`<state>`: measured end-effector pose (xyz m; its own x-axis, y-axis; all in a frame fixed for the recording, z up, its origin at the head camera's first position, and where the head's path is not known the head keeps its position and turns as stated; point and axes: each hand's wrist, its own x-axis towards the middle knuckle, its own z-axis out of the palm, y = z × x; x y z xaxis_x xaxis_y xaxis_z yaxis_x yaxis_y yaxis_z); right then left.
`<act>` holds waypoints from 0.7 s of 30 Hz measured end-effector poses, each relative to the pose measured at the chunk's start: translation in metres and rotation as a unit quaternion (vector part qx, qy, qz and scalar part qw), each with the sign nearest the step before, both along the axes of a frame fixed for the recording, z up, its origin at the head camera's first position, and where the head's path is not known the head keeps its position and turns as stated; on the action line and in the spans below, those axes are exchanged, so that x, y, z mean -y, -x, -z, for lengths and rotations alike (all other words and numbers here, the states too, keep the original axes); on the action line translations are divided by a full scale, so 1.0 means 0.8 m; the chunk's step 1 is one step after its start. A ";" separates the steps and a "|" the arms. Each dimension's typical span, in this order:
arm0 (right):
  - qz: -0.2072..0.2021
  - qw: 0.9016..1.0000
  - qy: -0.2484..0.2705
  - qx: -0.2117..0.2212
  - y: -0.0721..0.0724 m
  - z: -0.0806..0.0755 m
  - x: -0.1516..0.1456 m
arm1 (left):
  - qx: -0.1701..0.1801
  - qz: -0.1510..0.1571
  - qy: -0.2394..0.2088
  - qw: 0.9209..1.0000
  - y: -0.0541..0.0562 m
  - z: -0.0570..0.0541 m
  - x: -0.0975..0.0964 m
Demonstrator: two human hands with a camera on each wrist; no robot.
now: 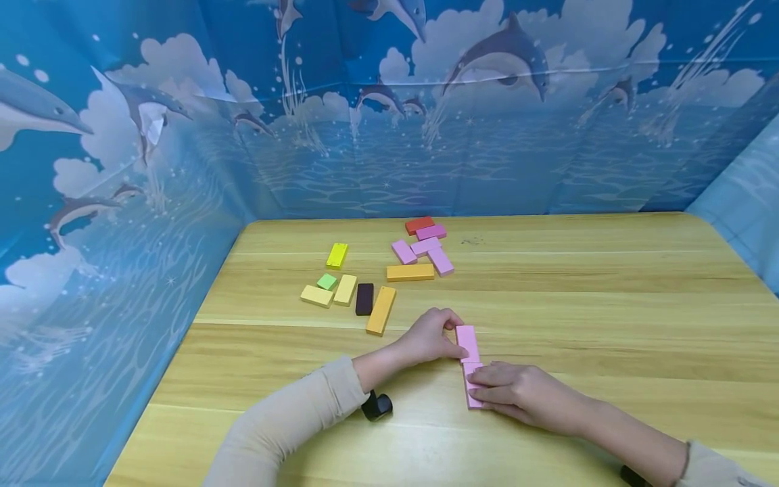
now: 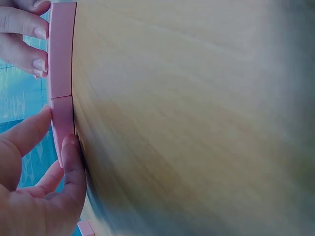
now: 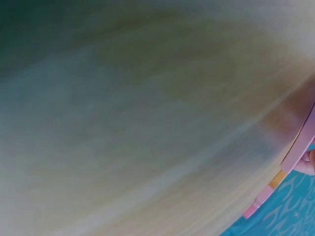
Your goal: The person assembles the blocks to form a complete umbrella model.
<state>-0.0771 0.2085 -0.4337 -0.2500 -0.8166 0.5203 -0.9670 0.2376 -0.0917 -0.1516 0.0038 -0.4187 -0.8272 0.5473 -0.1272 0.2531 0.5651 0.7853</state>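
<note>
Two pink blocks lie end to end on the wooden table, forming a straight line. My left hand (image 1: 426, 336) pinches the far pink block (image 1: 468, 338) between thumb and fingers, and in the left wrist view its thumb lies along the block's side. From the right, my right hand (image 1: 523, 396) reaches over with extended fingers resting on the near pink block (image 2: 63, 49), partly covering it in the head view. The joint between both blocks shows clearly in the left wrist view. Only the edge of this work appears in the right wrist view.
Beyond the hands lie several pink blocks (image 1: 441, 260), a red block (image 1: 420, 224) and two orange blocks (image 1: 410, 272). Left of them are a black block (image 1: 364, 299), cream blocks (image 1: 345, 289), a green block (image 1: 326, 281) and a yellow block (image 1: 337, 256). A dolphin-print curtain (image 1: 389, 169) borders the table.
</note>
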 end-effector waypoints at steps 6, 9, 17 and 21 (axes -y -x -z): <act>-0.001 1.000 -0.001 0.001 0.001 0.000 0.000 | -0.003 -0.002 0.007 1.000 0.001 0.001 -0.002; -0.002 1.000 -0.002 0.002 0.001 -0.001 0.000 | 0.003 -0.002 0.010 1.000 0.002 0.002 -0.002; 0.027 0.996 0.013 0.085 -0.001 -0.008 0.002 | 0.024 0.009 -0.006 1.000 0.002 0.000 -0.001; 0.046 0.995 0.008 0.089 0.004 -0.011 0.002 | 0.069 0.004 -0.044 0.997 0.003 -0.002 0.005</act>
